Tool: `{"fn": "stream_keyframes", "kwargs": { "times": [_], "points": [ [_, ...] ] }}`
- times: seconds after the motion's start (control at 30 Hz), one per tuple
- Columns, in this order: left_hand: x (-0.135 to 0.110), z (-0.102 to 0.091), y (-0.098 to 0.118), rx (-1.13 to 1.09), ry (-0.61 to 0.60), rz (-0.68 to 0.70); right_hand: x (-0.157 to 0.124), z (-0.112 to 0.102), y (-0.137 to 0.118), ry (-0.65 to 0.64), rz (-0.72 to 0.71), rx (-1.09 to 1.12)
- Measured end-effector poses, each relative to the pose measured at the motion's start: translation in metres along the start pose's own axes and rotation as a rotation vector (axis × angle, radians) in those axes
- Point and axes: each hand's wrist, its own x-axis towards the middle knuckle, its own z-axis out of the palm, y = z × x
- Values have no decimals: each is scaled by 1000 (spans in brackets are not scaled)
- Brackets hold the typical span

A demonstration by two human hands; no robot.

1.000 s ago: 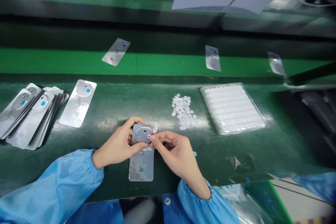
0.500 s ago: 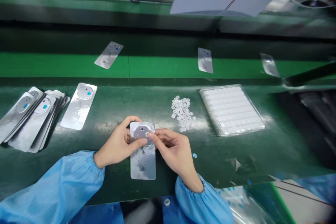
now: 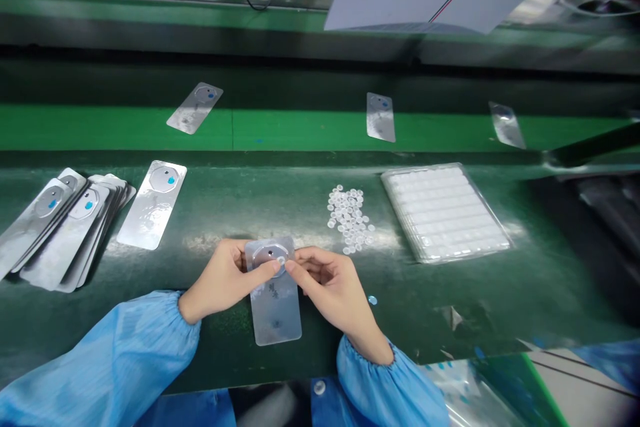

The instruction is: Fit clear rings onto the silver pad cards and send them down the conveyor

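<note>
A silvery phone back panel [image 3: 277, 317] with a round camera ring is held between my hands, just above the front of the green table. My left hand [image 3: 225, 280] grips its left edge, the thumb lying over the front beside the ring. My right hand [image 3: 333, 287] closes on the upper right edge, fingers partly hidden behind. Both thumb tips meet at a small clear disc [image 3: 281, 261] on the ring's lower right. Beyond my right hand lies a loose pile of similar clear discs [image 3: 350, 217].
At left is a stack of panels [image 3: 65, 240], with a single panel [image 3: 150, 213] beside it. A tray pack of white strips [image 3: 447, 210] lies right. More panels [image 3: 381, 121] rest on a green belt [image 3: 300, 127] behind. A blue disc [image 3: 373, 300] sits near my right wrist.
My left thumb has shifted up and right to the small disc. The held panel has turned slightly, its reflection dulling. Panels on the belt have moved left.
</note>
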Motion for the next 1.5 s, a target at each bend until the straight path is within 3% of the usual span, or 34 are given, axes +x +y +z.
{"fn": "stream_keyframes", "kwargs": {
  "times": [0.27, 0.73, 1.27, 1.5],
  "points": [
    [-1, 0, -7, 31, -16, -9, 0, 6, -2, 61, -32, -7],
    [-4, -2, 2, 80, -23, 14, -7, 3, -16, -42, -96, -147],
    [-3, -6, -1, 72, -76, -9, -4, 9, -10, 16, -158, -120],
    [-2, -4, 4, 57, -28, 38, 1, -8, -1, -184, 17, 7]
  ]
}}
